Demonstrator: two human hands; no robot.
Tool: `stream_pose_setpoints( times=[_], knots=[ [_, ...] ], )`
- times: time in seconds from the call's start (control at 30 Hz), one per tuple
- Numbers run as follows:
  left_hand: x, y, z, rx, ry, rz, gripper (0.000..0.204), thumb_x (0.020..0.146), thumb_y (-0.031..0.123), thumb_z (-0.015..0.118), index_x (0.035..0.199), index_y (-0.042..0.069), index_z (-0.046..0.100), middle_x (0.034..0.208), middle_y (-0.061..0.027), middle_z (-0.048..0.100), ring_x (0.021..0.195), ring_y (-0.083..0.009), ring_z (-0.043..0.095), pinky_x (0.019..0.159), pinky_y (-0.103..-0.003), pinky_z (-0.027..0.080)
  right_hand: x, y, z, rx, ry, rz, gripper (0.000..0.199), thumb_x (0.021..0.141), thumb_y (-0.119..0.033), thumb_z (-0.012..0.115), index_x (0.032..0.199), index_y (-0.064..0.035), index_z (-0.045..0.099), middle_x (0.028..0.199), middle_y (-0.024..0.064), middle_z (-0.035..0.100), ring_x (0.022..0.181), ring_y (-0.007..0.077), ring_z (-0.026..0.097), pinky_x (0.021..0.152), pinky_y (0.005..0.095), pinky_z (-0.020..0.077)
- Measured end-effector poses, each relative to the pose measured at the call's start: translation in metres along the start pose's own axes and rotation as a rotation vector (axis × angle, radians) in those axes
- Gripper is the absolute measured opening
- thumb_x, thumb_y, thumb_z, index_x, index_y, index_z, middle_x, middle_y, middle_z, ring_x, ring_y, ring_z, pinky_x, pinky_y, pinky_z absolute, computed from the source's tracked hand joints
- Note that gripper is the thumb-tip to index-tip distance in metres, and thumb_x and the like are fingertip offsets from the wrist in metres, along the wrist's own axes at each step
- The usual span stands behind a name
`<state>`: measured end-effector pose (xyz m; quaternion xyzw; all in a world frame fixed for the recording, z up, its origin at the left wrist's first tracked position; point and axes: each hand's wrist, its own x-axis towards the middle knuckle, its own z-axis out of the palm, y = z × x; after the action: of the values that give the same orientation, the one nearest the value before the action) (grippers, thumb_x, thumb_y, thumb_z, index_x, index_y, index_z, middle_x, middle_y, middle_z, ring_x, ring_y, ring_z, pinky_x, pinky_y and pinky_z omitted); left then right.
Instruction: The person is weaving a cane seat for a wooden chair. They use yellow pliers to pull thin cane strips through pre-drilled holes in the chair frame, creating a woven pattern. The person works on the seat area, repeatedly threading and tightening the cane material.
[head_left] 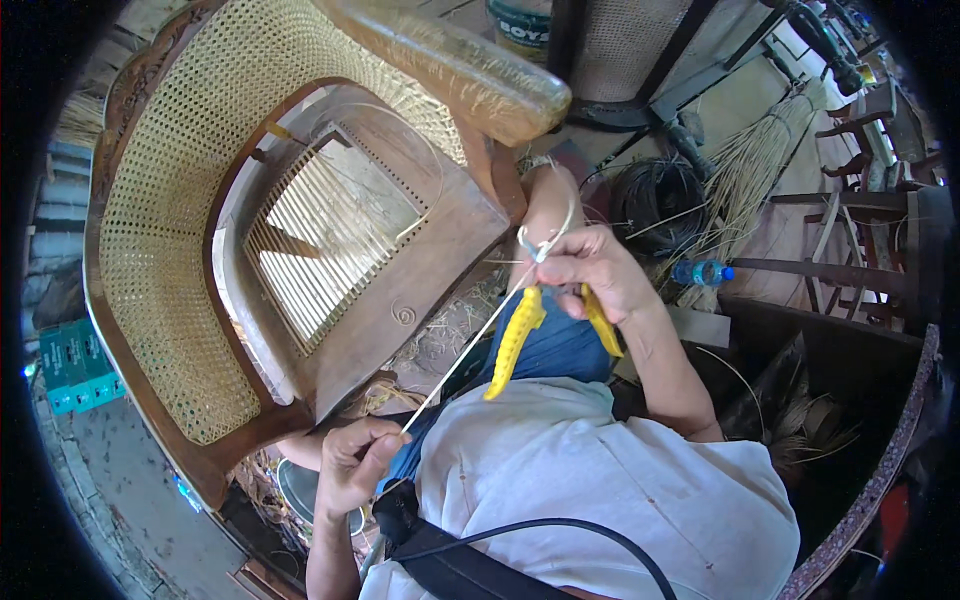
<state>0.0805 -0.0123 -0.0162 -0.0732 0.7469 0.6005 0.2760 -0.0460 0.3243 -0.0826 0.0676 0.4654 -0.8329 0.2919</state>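
Note:
A pale cane strand (463, 362) runs taut between my two hands, above my lap. Its lower end is pinched between the thumb and fingers of my left hand (358, 465). Higher up, my right hand (597, 268) grips the strand where it curls over at the top. Yellow-handled pliers (516, 342) hang from that same hand with their handles spread; my fingers partly hide the jaws. In front of me stands a wooden armchair (420, 290) with a woven cane back (170, 270). Parallel cane strands (310, 270) cross part of its seat opening.
Beside my right arm lie a coil of black cord (657, 200), a bundle of long cane strands (765, 150) and a plastic bottle (702, 272). Green boxes (80, 365) are at the far left. The armrest (480, 80) juts out above my right hand.

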Motion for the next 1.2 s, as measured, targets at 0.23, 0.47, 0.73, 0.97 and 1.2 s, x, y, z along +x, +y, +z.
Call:
stream_pose_setpoints(
  times=[0.23,0.47,0.73,0.97,1.2],
  knots=[
    [0.052,0.001,0.011,0.261,-0.055,0.166,0.017,0.094,0.011,0.055,0.091,-0.001,0.067,0.069,0.0015,0.058,0.059,-0.0042,0.049,0.052,-0.021,0.038,-0.022,-0.076,-0.093,-0.05,0.516,-0.441,0.023,0.087,-0.025,0.063,0.095,-0.0033,0.068,0.065,-0.001,0.056,0.038,0.0042,0.041,0.035,0.0193,0.0296],
    [0.134,0.012,0.076,0.082,-0.102,0.179,0.021,0.095,0.015,0.056,0.094,-0.003,0.065,0.079,-0.0006,0.062,0.07,-0.0059,0.053,0.064,-0.023,0.045,-0.039,0.02,-0.006,-0.119,-0.028,0.231,0.031,0.089,-0.023,0.061,0.116,-0.0069,0.065,0.081,0.0009,0.061,0.047,0.0054,0.049,0.038,0.0205,0.0385],
    [0.108,-0.011,0.055,-0.136,-0.228,-0.024,0.016,0.093,0.015,0.06,0.09,0.002,0.068,0.061,0.0069,0.052,0.052,0.0002,0.043,0.045,-0.019,0.033,-0.011,0.004,-0.037,-0.178,0.309,-0.127,0.033,0.089,-0.027,0.058,0.107,-0.0003,0.065,0.066,0.0033,0.06,0.039,0.0063,0.05,0.033,0.0208,0.0349],
    [0.107,-0.01,0.08,-0.062,-0.141,0.209,0.015,0.094,0.011,0.056,0.093,-0.001,0.065,0.072,0.0021,0.06,0.064,-0.0022,0.051,0.056,-0.02,0.043,-0.02,0.072,0.027,-0.018,-0.013,0.186,0.018,0.087,-0.014,0.066,0.099,-0.0003,0.066,0.072,0.0038,0.063,0.042,0.0071,0.053,0.036,0.0204,0.0397],
    [0.093,0.001,0.072,0.128,-0.096,0.268,0.013,0.093,0.007,0.056,0.093,-0.003,0.064,0.076,-0.0045,0.063,0.069,-0.0067,0.055,0.062,-0.023,0.046,-0.02,0.066,0.02,0.076,-0.018,0.124,0.014,0.085,-0.01,0.067,0.091,0.0027,0.068,0.079,0.0107,0.067,0.044,0.0094,0.055,0.037,0.0202,0.0422]
  ],
)
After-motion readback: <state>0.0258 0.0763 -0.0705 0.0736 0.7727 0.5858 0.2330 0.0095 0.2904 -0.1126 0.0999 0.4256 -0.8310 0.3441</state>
